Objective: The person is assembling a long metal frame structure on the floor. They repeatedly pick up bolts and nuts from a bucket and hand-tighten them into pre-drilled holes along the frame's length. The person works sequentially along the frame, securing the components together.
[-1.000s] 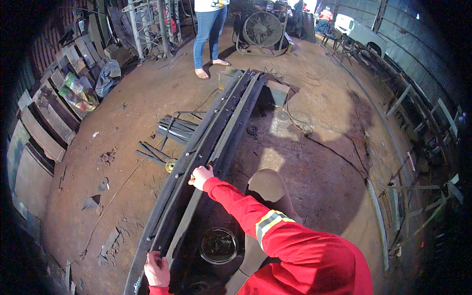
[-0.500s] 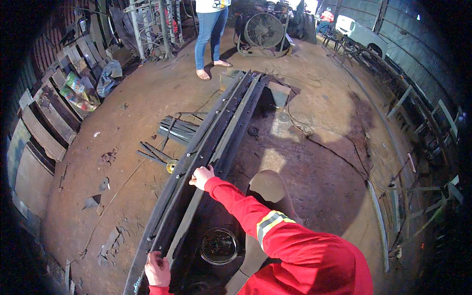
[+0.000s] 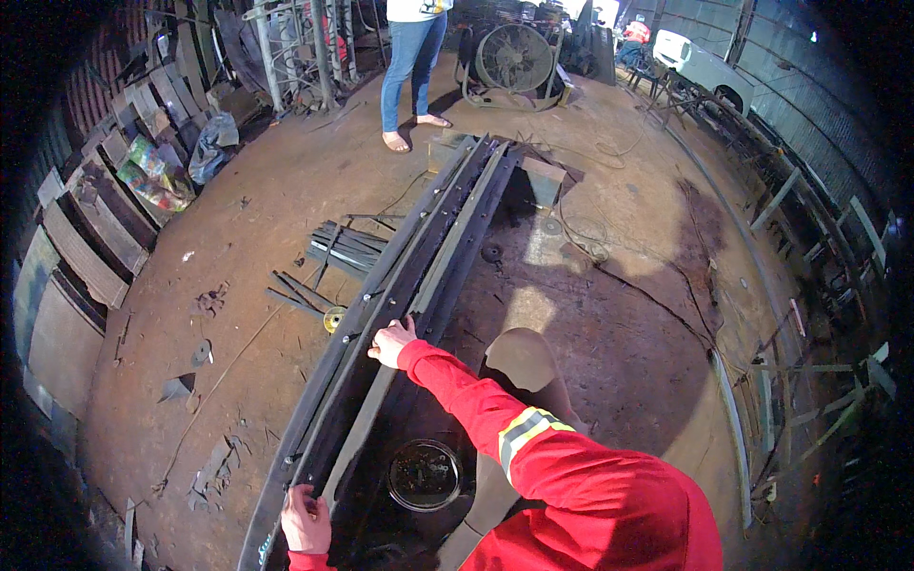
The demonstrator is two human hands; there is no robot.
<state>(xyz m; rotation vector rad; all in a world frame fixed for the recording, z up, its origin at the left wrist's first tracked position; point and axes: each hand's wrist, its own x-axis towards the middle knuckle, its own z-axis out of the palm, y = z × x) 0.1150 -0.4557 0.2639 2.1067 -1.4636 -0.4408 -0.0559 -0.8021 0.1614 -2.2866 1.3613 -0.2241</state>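
A long dark metal beam [image 3: 381, 303], with bolts along its left flange, runs from the bottom left up to the middle of the head view. At its near end my left hand [image 3: 306, 523] curls its fingers over the edge, close to a bolt [image 3: 310, 483]. Farther along, my right hand [image 3: 391, 344] reaches across a second, parallel dark rail [image 3: 360, 430]. Its fingers are closed against the beam's inner side, near another bolt [image 3: 346, 337]. Whatever the right fingertips pinch is hidden by the hand. Both arms wear red sleeves.
A round black-rimmed container [image 3: 425, 475] stands right of the rail, by my knee [image 3: 522, 356]. Dark metal strips [image 3: 348, 249] and a yellow disc [image 3: 333, 319] lie to the left. Cables [image 3: 647, 293] cross the floor. Beyond are a standing person [image 3: 411, 71] and a large fan [image 3: 515, 59].
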